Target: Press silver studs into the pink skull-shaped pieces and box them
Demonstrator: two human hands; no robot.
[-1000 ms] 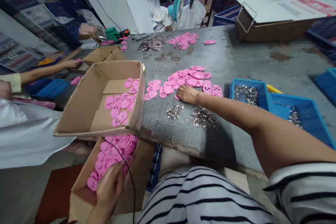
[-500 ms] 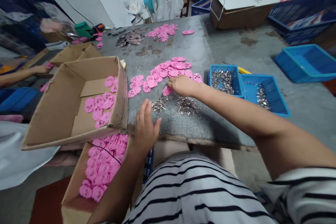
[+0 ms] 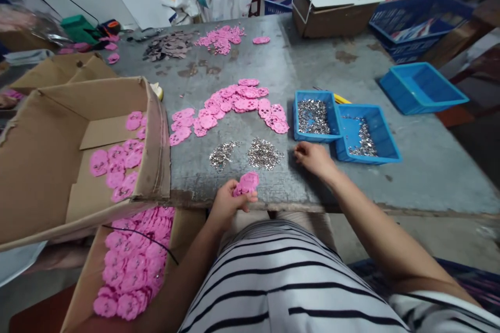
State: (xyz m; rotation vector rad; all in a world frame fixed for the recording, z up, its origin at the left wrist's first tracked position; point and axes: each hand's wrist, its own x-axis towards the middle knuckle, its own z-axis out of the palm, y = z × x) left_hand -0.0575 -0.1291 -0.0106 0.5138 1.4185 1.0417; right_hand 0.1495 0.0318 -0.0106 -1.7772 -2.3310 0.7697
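Note:
My left hand (image 3: pixel 226 204) is closed on a flat pink scalloped piece (image 3: pixel 248 182) with small dark marks, held over the table's front edge. Curled fingers of my right hand (image 3: pixel 315 160) rest near the tabletop, just in front of the left blue tray (image 3: pixel 317 138); whatever they may hold is hidden. Between the hands lie two heaps of tiny shiny metal parts, a smaller heap (image 3: pixel 222 156) and a larger heap (image 3: pixel 264 154). Behind them, more pink pieces (image 3: pixel 219 104) overlap in an arc. Small metal parts also fill the left blue tray.
A cardboard box (image 3: pixel 158 140) with pink pieces stands at left, above a lower box of stacked pink pieces (image 3: pixel 133 265). A second blue tray (image 3: pixel 369 160) and another blue bin (image 3: pixel 424 88) sit rightward. Grey pieces (image 3: pixel 167 47) and small pink bits (image 3: pixel 221 39) lie farther back.
My right hand has moved from the pink arc toward the front of the blue trays. My left hand, earlier with fingers outstretched, now grips a pink piece. The view has shifted right.

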